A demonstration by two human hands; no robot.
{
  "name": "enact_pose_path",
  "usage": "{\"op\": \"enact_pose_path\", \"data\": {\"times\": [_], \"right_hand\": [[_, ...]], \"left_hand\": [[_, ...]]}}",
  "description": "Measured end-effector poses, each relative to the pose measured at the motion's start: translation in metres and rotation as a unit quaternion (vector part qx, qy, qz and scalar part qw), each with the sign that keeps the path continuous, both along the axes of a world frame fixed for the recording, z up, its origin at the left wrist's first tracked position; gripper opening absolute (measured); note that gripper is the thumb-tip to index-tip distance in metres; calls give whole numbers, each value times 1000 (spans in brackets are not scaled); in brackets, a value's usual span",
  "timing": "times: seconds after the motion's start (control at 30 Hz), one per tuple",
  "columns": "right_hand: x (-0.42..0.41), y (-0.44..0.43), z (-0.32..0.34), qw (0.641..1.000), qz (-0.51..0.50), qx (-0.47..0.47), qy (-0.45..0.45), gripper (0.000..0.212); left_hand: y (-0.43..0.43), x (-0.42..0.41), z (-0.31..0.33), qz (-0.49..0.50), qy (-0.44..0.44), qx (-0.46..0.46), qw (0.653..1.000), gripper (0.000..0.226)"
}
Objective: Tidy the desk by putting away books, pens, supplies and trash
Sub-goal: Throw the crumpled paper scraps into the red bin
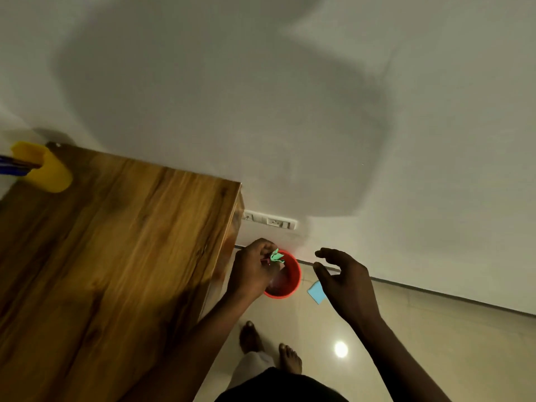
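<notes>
From the head camera I see the left hand point(255, 266) over the red bin point(287, 281), which stands on the floor beside the desk point(116, 242). Its fingers are curled and pinch a crumpled green paper scrap point(277, 255) just above the bin's rim. The right hand point(345, 281) hangs in the air near the bin, fingers loosely spread and slightly bent, holding nothing. A blue sticky note point(316, 293) lies on the tiles under it. A yellow pen holder point(46, 169) with blue pens point(11, 166) stands at the desk's far corner. Any marking on the wall socket point(271, 220) is too small for me to read.
</notes>
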State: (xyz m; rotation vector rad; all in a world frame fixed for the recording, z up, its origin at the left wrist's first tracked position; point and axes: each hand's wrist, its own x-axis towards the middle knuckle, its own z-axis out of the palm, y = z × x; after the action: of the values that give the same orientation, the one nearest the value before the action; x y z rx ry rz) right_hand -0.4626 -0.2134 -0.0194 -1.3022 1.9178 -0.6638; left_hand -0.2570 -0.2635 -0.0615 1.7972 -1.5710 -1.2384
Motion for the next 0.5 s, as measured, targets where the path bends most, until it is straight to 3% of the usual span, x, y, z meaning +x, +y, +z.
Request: {"op": "enact_pose_path", "data": {"times": [0.17, 0.5], "right_hand": [[4, 5, 6, 999, -30, -8, -21, 26], [29, 1, 26, 998, 35, -46, -34, 26]], "left_hand": [[-12, 2, -2, -17, -3, -3, 1000, 58], [8, 20, 41, 19, 44, -82, 996, 28]]}}
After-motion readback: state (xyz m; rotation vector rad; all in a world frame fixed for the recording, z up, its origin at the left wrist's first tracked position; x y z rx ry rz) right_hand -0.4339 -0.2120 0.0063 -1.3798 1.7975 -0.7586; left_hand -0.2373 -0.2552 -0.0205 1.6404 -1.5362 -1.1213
